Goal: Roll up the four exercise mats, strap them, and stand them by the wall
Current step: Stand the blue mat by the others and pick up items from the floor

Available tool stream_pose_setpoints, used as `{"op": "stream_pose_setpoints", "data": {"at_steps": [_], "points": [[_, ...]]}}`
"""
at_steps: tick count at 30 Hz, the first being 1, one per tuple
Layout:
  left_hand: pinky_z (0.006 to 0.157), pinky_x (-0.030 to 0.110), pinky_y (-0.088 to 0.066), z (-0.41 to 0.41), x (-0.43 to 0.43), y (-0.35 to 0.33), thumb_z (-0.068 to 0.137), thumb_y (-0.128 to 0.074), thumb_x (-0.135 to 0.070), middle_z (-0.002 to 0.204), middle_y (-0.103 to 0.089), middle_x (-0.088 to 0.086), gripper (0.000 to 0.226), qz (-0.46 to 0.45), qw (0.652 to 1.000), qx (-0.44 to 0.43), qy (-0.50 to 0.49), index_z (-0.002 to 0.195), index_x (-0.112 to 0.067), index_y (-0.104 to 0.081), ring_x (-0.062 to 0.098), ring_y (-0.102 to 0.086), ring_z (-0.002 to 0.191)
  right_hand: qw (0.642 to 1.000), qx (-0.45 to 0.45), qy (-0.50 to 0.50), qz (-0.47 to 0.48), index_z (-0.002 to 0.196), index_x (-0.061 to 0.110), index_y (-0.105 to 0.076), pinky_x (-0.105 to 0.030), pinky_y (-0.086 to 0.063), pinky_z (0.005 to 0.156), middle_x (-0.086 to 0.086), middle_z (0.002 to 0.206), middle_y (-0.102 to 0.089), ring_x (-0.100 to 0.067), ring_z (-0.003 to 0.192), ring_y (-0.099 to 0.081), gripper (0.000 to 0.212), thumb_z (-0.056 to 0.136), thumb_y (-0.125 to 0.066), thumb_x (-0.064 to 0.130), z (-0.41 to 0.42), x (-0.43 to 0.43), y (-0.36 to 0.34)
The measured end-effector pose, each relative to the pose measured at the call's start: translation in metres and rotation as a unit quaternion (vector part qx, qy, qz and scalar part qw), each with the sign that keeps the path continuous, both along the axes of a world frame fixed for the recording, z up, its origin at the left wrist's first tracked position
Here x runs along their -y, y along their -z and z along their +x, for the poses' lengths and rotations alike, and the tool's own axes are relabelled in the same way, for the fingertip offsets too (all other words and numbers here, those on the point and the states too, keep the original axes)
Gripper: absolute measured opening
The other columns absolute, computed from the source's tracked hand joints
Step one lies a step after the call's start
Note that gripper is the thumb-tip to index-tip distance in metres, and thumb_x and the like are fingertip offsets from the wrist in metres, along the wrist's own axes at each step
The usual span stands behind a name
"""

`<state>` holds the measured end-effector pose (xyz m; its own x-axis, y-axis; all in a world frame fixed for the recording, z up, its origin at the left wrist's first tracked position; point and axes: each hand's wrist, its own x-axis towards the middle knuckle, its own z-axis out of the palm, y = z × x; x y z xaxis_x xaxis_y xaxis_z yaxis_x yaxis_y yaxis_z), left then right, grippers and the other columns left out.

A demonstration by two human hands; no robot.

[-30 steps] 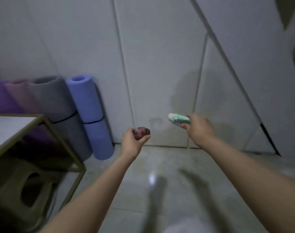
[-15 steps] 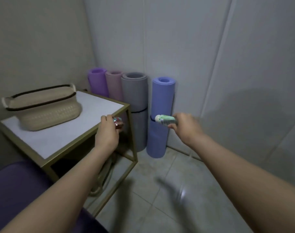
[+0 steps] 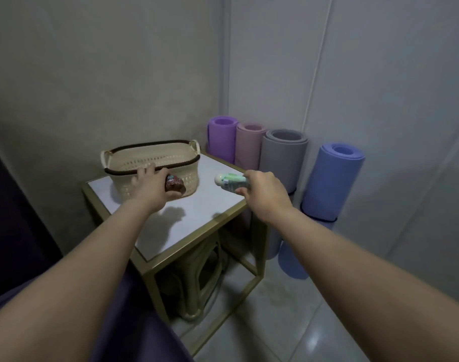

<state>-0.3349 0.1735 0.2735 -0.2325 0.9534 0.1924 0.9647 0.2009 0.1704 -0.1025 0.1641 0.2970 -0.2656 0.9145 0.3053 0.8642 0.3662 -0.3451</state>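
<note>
While mats (image 3: 283,152) stand behind the table (image 3: 197,205), left fingers (image 3: 147,169) clamp a red object (image 3: 174,183), right fingers (image 3: 242,190) a tube (image 3: 228,180).

Bare left forearm (image 3: 98,254); bare right forearm (image 3: 353,254)

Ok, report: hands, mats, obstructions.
Left hand holds red patterned object; right hand grips pale green tube. Purple, pink, grey, blue rolled foam mats upright at wall. Gold-framed table beside them.

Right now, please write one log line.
mats: four rolled, upright by wall | left hand: holds red object | right hand: holds green tube
</note>
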Motion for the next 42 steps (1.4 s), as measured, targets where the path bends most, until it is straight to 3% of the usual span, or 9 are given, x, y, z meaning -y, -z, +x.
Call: {"op": "stream_pose_setpoints", "data": {"at_steps": [5,10,23,25,30,32,35,39,42], "points": [[0.106,0.039,-0.022,-0.012,-0.016,0.004,0.086,-0.061,-0.047,0.145,-0.03,0.016,0.058,-0.019,0.999,-0.038,0.003,0.135,-0.022,-0.041,0.036,-0.026,0.13,0.999,-0.037,0.002,-0.006,0.109,0.01,-0.062,-0.038,-0.051,0.077,-0.011,0.103,-0.066,-0.03,0.094,-0.06,0.024,0.092,-0.06,0.028,-0.019,-0.022,0.003],[0.104,0.039,-0.025,-0.01,-0.022,0.001,0.083,-0.064,-0.049,0.129,-0.037,0.021,0.056,-0.041,0.996,-0.073,0.016,0.129,-0.02,-0.048,0.036,-0.03,0.123,0.997,-0.068,0.013,-0.016,0.111,0.011,-0.062,-0.038,-0.051,0.079,-0.01,0.102,-0.066,-0.028,0.093,-0.061,0.026,0.091,-0.061,0.027,-0.02,-0.031,0.008],[0.099,0.036,-0.028,0.057,0.005,-0.003,0.091,-0.048,-0.053,0.128,-0.041,0.015,0.057,-0.009,0.981,-0.147,0.13,0.128,-0.01,-0.041,0.028,-0.035,0.119,0.995,-0.101,0.006,-0.008,0.114,0.012,-0.063,-0.039,-0.054,0.08,-0.01,0.106,-0.067,-0.026,0.095,-0.062,0.03,0.09,-0.063,0.029,-0.014,-0.024,-0.003],[0.102,0.036,-0.028,0.061,0.008,-0.007,0.091,-0.046,-0.054,0.13,-0.04,0.014,0.059,-0.029,0.986,-0.106,0.128,0.129,-0.009,-0.041,0.028,-0.035,0.121,0.995,-0.103,0.008,-0.005,0.114,0.012,-0.063,-0.039,-0.054,0.08,-0.01,0.106,-0.067,-0.026,0.095,-0.063,0.029,0.09,-0.063,0.029,-0.012,-0.022,-0.004],[0.092,0.032,-0.041,0.045,0.012,-0.031,0.092,-0.058,-0.031,0.12,-0.052,0.006,0.044,0.071,0.956,0.267,0.099,0.127,-0.007,-0.043,0.023,-0.05,0.109,0.994,-0.11,0.01,0.002,0.114,0.011,-0.063,-0.033,-0.051,0.075,-0.01,0.105,-0.067,-0.025,0.094,-0.062,0.029,0.091,-0.061,0.028,-0.011,-0.02,-0.009],[0.088,0.034,-0.04,0.029,0.012,-0.036,0.091,-0.061,-0.029,0.12,-0.053,0.011,0.047,0.122,0.958,0.258,0.019,0.127,-0.005,-0.043,0.026,-0.052,0.107,0.994,-0.11,0.007,0.006,0.116,0.011,-0.062,-0.032,-0.05,0.074,-0.009,0.106,-0.067,-0.024,0.095,-0.062,0.03,0.091,-0.061,0.028,-0.014,-0.019,-0.012],[0.087,0.035,-0.041,0.007,0.016,-0.03,0.087,-0.066,-0.027,0.124,-0.053,0.016,0.051,0.084,0.972,0.214,-0.048,0.126,-0.002,-0.045,0.031,-0.051,0.112,0.994,-0.111,-0.002,0.007,0.115,0.011,-0.062,-0.035,-0.052,0.077,-0.009,0.106,-0.067,-0.024,0.094,-0.062,0.03,0.091,-0.062,0.028,-0.021,-0.018,-0.015],[0.084,0.034,-0.045,0.002,0.024,-0.019,0.083,-0.07,-0.026,0.12,-0.057,0.013,0.045,0.026,0.99,0.139,-0.002,0.119,-0.007,-0.05,0.027,-0.054,0.108,0.995,-0.101,-0.013,0.002,0.112,0.01,-0.063,-0.038,-0.053,0.076,-0.01,0.104,-0.067,-0.025,0.092,-0.062,0.029,0.09,-0.062,0.03,-0.035,-0.015,-0.016],[0.097,0.038,-0.044,0.008,0.029,-0.02,0.09,-0.059,-0.034,0.13,-0.053,0.01,0.045,0.013,0.993,0.114,0.023,0.127,-0.012,-0.05,0.026,-0.051,0.116,0.996,-0.088,-0.02,-0.004,0.114,0.009,-0.062,-0.033,-0.05,0.072,-0.009,0.105,-0.067,-0.025,0.093,-0.062,0.029,0.092,-0.06,0.028,-0.045,-0.012,-0.015]]}}
